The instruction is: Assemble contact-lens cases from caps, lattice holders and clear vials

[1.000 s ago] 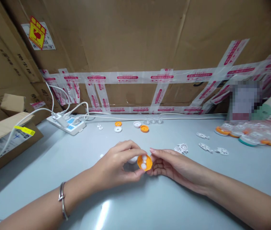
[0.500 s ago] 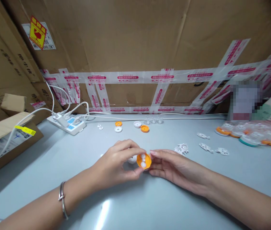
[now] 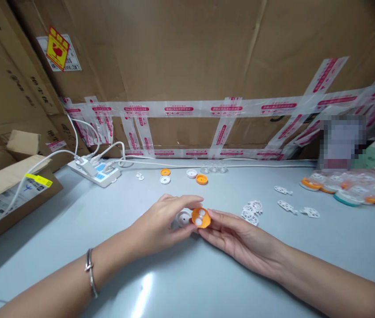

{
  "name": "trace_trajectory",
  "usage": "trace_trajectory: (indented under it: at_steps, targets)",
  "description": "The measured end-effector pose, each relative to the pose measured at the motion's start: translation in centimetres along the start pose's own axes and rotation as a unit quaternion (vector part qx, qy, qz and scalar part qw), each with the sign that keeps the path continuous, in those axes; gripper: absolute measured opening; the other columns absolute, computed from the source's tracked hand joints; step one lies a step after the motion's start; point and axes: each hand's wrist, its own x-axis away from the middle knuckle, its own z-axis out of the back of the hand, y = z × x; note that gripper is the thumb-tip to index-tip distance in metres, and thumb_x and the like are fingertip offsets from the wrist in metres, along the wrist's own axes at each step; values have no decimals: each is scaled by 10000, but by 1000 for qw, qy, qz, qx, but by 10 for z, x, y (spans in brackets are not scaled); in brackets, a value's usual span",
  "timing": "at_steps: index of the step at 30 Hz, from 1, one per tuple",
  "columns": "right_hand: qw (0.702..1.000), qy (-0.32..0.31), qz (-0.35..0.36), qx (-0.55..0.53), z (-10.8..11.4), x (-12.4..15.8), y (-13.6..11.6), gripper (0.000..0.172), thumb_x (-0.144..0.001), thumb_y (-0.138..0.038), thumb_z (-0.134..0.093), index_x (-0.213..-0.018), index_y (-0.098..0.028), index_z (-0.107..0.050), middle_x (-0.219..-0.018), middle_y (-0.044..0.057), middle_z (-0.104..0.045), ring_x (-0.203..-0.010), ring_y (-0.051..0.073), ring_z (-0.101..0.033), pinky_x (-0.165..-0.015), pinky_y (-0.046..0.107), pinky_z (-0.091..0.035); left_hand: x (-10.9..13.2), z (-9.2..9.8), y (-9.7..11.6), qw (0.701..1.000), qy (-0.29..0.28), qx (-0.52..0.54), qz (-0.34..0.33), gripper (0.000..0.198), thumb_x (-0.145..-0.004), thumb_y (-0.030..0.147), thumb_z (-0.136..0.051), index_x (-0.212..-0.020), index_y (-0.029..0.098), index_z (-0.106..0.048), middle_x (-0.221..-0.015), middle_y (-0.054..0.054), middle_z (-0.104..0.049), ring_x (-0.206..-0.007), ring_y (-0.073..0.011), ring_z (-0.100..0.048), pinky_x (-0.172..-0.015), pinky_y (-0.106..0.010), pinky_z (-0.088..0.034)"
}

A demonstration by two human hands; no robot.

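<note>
Between the fingers of my right hand (image 3: 240, 240) is a round orange cap (image 3: 206, 224), with small white gears (image 3: 198, 221) inside. The right thumb is at its upper right edge and a finger is under its lower edge. My left hand (image 3: 160, 223) curves around the cap's left side. Its thumb lies at the lower left rim, while its index finger is just above the top, apart from the thumb. Behind the left fingers, a white round cap (image 3: 183, 219) is partly hidden; it seems to rest on the table.
White flat gear plates (image 3: 251, 211) lie right of my hands. Farther back are orange caps (image 3: 202, 179), white caps (image 3: 165, 180), clear domes (image 3: 214, 168) and tiny white gears (image 3: 140, 176). A power strip (image 3: 94, 171) stands left, bagged caps (image 3: 349, 194) right, cardboard (image 3: 174, 53) behind.
The orange cap has turned and tilted in the fingers. My left index finger has come off its top edge, and my right fingers have closed on its right side. The view has shifted slightly.
</note>
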Motion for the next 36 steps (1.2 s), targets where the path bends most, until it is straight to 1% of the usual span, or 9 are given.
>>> trace_trajectory:
  at_steps: [5, 8, 12, 16, 20, 23, 25, 32, 36]
  targets:
    - [1000, -18, -8, -21, -1, 3, 1, 166, -757, -158, -665, -904, -81, -675, -910, 83, -691, -920, 131, -646, -916, 236, -478, 0, 1, 1, 1000, -10, 18, 21, 348, -842, 174, -535, -1184, 189, -471, -1185, -93, -607, -1066, -182, -584, -909, -349, -439]
    - [999, -36, -22, -15, -1, 4, 0, 186, -749, -187, -680, -912, -97, -673, -934, 91, -686, -901, 143, -654, -868, 248, -502, 0, 1, 1, 999, -10, 25, 21, 351, -855, 159, -513, -1201, 196, -464, -1175, -86, -614, -1074, -184, -577, -920, -365, -432]
    - [999, -42, 9, -9, -1, 3, 0, 150, -753, -211, -679, -871, -119, -684, -886, 64, -691, -859, 123, -656, -837, 227, -509, 0, -2, 2, 999, 46, 17, 15, 360, -827, 166, -564, -1180, 175, -490, -1152, -100, -621, -1038, -193, -582, -902, -377, -438]
    - [998, -29, 53, -14, -3, 0, 1, 151, -733, -181, -694, -871, -119, -686, -880, 41, -688, -867, 98, -644, -878, 198, -489, -1, -4, 5, 995, 92, 39, 12, 146, -808, 181, -593, -951, 158, -615, -907, -66, -649, -861, -166, -600, -789, -322, -471]
    - [998, -22, 51, -6, -3, -1, 5, 107, -734, -137, -686, -835, -106, -672, -854, 31, -670, -848, 90, -640, -888, 200, -489, -4, -6, 9, 990, 84, 71, 92, 53, -784, 195, -628, -811, 159, -656, -769, -26, -591, -726, -134, -569, -679, -270, -464]
    - [999, -9, 42, -3, -3, -2, 7, 106, -721, -120, -693, -820, -103, -659, -864, 38, -662, -858, 91, -637, -895, 199, -484, -5, -5, 12, 981, 73, 89, 158, 38, -752, 195, -662, -770, 162, -666, -762, -16, -603, -715, -132, -572, -682, -267, -456]
    - [999, -2, 37, -4, -3, -2, 8, 116, -711, -120, -702, -815, -105, -654, -868, 39, -661, -856, 92, -638, -890, 198, -485, -6, -4, 14, 977, 66, 91, 181, 24, -749, 188, -663, -751, 166, -672, -764, -13, -617, -720, -133, -579, -691, -268, -454]
    - [999, 14, 40, 7, -4, -2, 10, 122, -672, -131, -734, -766, -113, -659, -835, 21, -652, -834, 88, -636, -873, 189, -487, -6, -4, 14, 983, 53, 48, 169, 84, -779, 231, -623, -742, 170, -668, -770, -26, -622, -735, -152, -583, -702, -293, -460]
    - [999, 10, 45, 12, -4, -1, 11, 112, -681, -132, -728, -766, -119, -657, -836, 18, -647, -824, 86, -632, -842, 179, -497, -6, -5, 14, 983, 49, 42, 169, 58, -752, 204, -632, -722, 156, -645, -741, -26, -618, -718, -155, -582, -687, -295, -466]
